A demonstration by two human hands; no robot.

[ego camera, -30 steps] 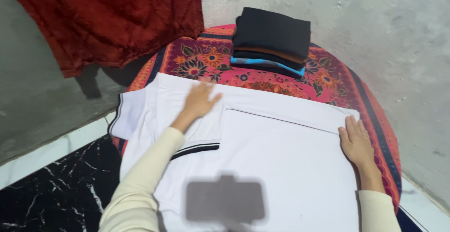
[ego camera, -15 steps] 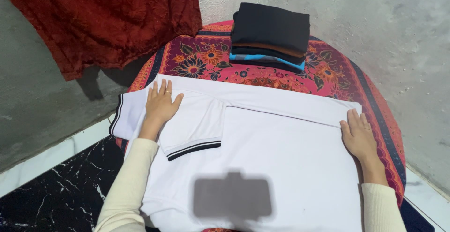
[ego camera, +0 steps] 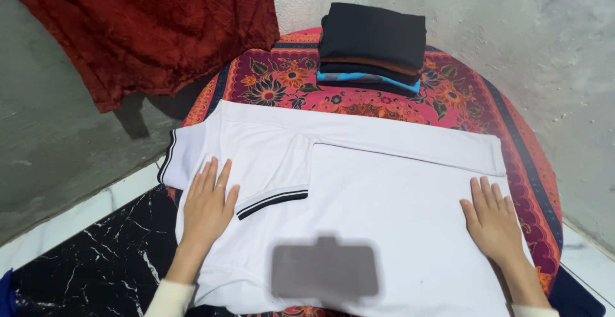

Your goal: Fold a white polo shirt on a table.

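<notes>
While the white shirt (ego camera: 359, 195) lay spread over the patterned cloth (ego camera: 448, 99) on the round worktop, you pressed both hands flat on it. Your left hand (ego camera: 208, 205) rested near the shirt's left edge, just beside the black-trimmed sleeve (ego camera: 272, 203), fingers released and extended. Your right hand (ego camera: 493, 218) lay at the shirt's right edge, fingers likewise open, gripping nothing. Beyond the shirt sat a stack (ego camera: 373, 48) of folded dark clothes.

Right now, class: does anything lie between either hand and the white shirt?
Nothing visible does. The left hand and the right hand both rest flat, palms down, directly on the white shirt. The folded clothes stack sits apart, beyond the shirt on the patterned cloth.
</notes>
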